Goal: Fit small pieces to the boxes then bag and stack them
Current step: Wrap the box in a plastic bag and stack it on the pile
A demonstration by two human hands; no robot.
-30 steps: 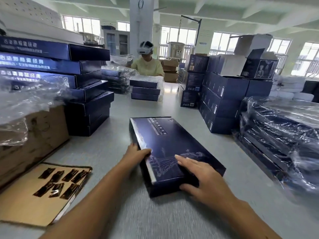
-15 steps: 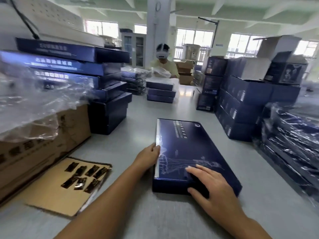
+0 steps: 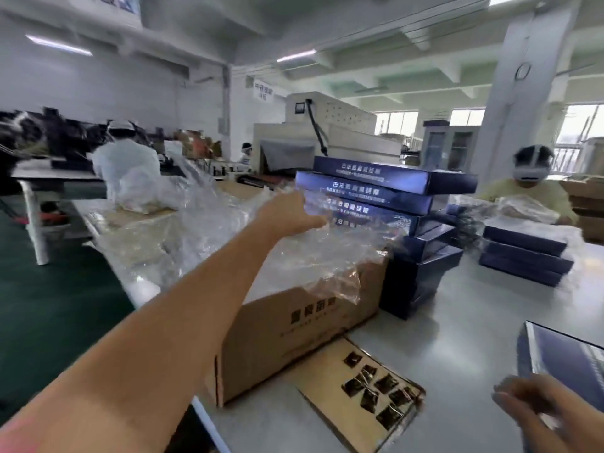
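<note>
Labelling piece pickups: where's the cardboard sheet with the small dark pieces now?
Head view, lower middle: the cardboard sheet with the small dark pieces lies flat on the grey table, in front of the brown carton and left of the right hand.

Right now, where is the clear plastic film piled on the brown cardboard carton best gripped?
Pinch a raised fold at the top of the clear plastic film, coming from the near side over the brown cardboard carton; it stands up loosely there, by the left hand.
</note>
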